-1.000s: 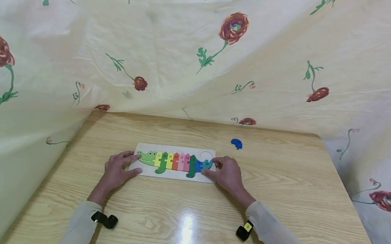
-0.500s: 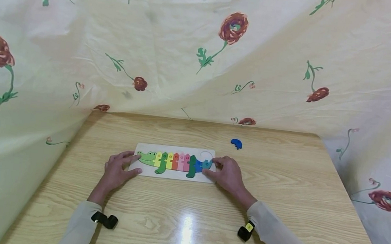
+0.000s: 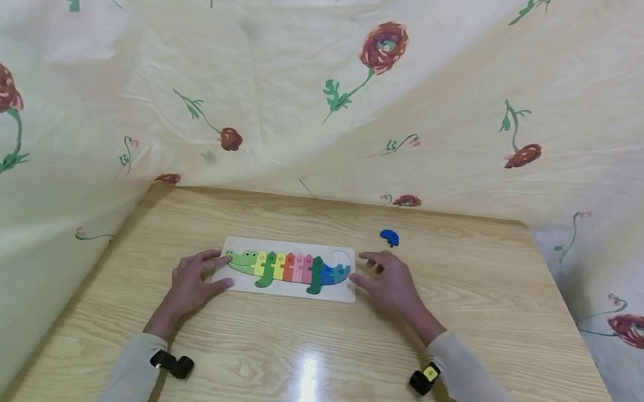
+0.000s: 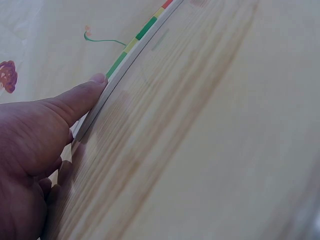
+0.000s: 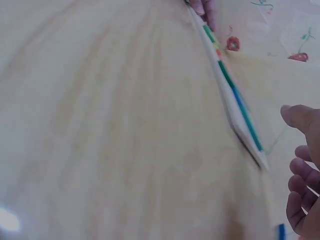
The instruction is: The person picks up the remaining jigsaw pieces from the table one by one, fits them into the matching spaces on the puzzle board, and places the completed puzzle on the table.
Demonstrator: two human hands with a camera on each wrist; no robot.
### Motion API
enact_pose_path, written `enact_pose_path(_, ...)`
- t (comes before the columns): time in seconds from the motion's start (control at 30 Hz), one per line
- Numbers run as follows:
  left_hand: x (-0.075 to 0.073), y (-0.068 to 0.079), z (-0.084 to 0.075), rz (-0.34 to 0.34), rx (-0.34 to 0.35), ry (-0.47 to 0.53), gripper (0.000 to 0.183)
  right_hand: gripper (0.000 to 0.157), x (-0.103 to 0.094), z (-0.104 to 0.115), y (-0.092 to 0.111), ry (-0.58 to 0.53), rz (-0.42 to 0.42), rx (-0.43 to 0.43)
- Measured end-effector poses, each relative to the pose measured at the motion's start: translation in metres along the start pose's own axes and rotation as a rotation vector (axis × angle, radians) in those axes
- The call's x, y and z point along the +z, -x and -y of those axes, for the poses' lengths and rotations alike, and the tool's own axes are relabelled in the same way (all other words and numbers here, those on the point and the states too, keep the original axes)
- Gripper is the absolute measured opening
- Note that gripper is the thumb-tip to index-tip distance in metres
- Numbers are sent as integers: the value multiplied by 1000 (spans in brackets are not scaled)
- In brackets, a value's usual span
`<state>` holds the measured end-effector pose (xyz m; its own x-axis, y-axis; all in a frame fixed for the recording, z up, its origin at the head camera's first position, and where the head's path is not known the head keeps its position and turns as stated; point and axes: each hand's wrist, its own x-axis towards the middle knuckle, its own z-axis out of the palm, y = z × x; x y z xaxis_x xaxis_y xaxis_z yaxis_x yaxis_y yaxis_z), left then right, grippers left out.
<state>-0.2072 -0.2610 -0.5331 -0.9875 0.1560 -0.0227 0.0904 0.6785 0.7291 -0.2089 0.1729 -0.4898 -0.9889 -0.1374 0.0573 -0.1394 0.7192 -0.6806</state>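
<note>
A crocodile puzzle board [image 3: 289, 289] lies flat on the table, white with a row of coloured pieces from a green head [image 3: 243, 259] to a blue tail piece [image 3: 340, 273]. A circular outline beside the tail is bare. My left hand [image 3: 192, 285] rests on the board's left end, thumb near the front edge, index finger at the snout. At the right end, my right hand [image 3: 392, 287] holds nothing; its thumb overlaps the board's edge in the head view and its fingers are loosely bent. Behind it lies a loose, curved dark blue puzzle piece [image 3: 390, 237].
The wooden table [image 3: 259, 351] meets a hanging flowered cloth [image 3: 286, 92] along its back and on both sides. A black wrist camera [image 3: 183, 367] sits by the left sleeve, and another camera [image 3: 422, 380] by the right sleeve.
My right hand has let go of the tail piece and moved to the right, off the board. The tail piece sits in line with the row; the left hand stays put.
</note>
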Motion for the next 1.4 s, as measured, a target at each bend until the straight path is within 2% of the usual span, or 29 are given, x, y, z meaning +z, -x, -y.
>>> enact_pose_path(0.27, 0, 0, 0, 0, -2, -1, 62, 54, -33, -9, -16, 49, -51, -187)
enact_pose_path(0.43, 0, 0, 0, 2, -1, 2, 62, 54, -53, -15, -30, 63, -56, -239)
enact_pose_path(0.7, 0, -1, 0, 0, -1, -3, 62, 56, -73, -39, -51, 93, -8, -248)
enact_pose_path(0.87, 1, -1, 1, -1, -3, -11, 61, 60, -79, -54, -59, 71, 36, -202)
enact_pose_path(1.1, 0, -1, 0, -3, -2, -15, 62, 61, -81, -76, -73, 114, 68, -213)
enact_pose_path(1.4, 0, -1, 1, 1, -11, -14, 63, 63, -76, -88, -86, 160, 126, -166)
